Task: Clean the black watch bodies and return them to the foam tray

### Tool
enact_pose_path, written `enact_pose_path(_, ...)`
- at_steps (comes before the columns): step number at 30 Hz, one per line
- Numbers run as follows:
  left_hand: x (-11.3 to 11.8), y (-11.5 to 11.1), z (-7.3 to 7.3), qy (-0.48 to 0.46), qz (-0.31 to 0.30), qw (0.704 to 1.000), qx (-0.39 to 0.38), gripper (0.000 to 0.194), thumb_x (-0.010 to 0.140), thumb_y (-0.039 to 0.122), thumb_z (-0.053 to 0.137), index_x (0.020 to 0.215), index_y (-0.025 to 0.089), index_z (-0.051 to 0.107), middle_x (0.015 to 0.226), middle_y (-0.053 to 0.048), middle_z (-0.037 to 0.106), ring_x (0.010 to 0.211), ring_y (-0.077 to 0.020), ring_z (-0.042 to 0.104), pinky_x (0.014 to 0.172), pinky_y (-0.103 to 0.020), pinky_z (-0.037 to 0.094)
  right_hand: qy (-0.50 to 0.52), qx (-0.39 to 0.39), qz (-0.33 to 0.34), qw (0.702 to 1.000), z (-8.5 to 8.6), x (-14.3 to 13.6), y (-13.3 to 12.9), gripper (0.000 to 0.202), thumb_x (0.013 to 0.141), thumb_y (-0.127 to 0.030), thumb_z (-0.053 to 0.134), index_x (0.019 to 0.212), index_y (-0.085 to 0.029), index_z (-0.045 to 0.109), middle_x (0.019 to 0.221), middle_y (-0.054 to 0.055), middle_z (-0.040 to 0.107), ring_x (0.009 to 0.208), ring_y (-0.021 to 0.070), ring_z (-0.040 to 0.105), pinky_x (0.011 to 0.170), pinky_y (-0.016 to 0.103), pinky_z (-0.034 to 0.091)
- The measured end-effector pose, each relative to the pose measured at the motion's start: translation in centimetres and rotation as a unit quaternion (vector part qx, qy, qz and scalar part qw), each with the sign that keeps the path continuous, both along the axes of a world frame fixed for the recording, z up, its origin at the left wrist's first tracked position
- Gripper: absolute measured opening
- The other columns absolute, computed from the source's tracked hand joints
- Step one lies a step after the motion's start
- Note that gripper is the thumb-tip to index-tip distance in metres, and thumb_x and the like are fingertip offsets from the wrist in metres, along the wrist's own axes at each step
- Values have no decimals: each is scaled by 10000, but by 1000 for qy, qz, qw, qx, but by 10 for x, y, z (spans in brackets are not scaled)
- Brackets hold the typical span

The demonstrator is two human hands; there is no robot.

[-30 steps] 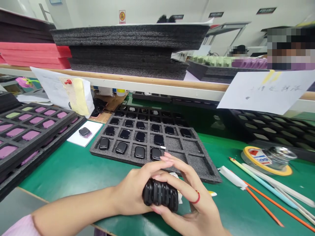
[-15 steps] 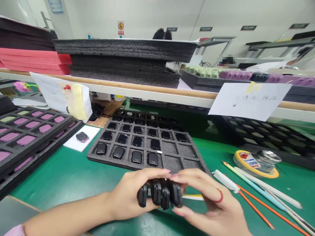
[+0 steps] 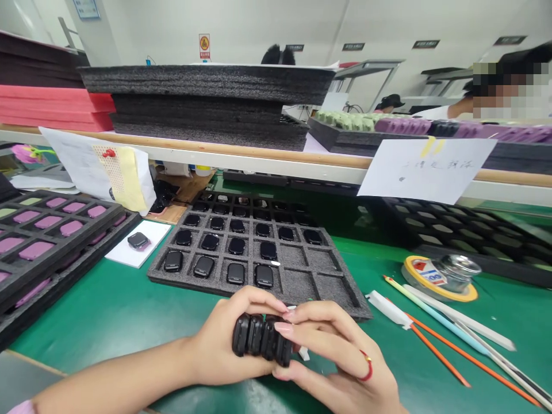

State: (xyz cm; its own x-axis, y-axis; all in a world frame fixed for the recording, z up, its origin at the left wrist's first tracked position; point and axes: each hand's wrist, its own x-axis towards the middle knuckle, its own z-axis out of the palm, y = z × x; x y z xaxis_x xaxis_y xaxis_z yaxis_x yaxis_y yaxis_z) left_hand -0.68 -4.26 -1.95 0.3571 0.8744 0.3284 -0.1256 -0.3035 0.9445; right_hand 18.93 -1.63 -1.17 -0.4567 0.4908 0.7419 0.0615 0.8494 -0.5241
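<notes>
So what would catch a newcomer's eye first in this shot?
Probably the row of black watch-like pieces held between the left hand and the right hand, low in the middle of the view. Just beyond lies a dark foam tray, partly filled with similar pieces. Bright pink foam sheets stand out on the shelf at upper left.

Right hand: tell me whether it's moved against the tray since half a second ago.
Yes, the right hand has moved left: its red ring was right of the tray's near right corner and now sits slightly left of it.
</notes>
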Motion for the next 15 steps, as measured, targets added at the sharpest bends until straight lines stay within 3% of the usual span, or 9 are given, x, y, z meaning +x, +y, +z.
enact_pose_path(3, 3, -2, 2, -62, -24, 996, -58, 492, 688, 41, 804, 1062, 226, 545, 1075, -56, 731, 1004, -199, 718, 831, -262, 545, 23, -15, 34, 999, -1, 3, -1, 318, 857, -133, 748, 1159, -227, 720, 1128, 74, 571, 691, 104, 698, 612, 230, 626)
enact_pose_path(6, 5, -5, 1, -108, -38, 984, -138, 489, 642, 23, 843, 1006, 213, 577, 1073, -36, 720, 950, -160, 706, 815, -246, 539, 44, -40, 49, 997, 1, 4, 0, 276, 874, -81, 708, 1096, -240, 752, 1102, 67, 611, 603, 84, 688, 553, 211, 620)
enact_pose_path(11, 8, -5, -4, -165, -82, 953, -242, 468, 630, 39, 864, 991, 198, 610, 904, 11, 744, 787, -117, 713, 734, -222, 557, 61, -20, -25, 998, 8, 3, 2, 88, 844, -139, 755, 851, -224, 777, 823, 40, 734, 716, 165, 746, 649, 232, 655)
enact_pose_path(15, 12, -4, -3, -223, -95, 907, -345, 471, 598, 148, 922, 965, 169, 627, 816, -21, 755, 772, -161, 739, 694, -249, 600, 61, 13, -40, 997, 7, 3, 2, 89, 885, -139, 704, 873, -203, 765, 846, 54, 758, 730, 158, 755, 646, 210, 654)
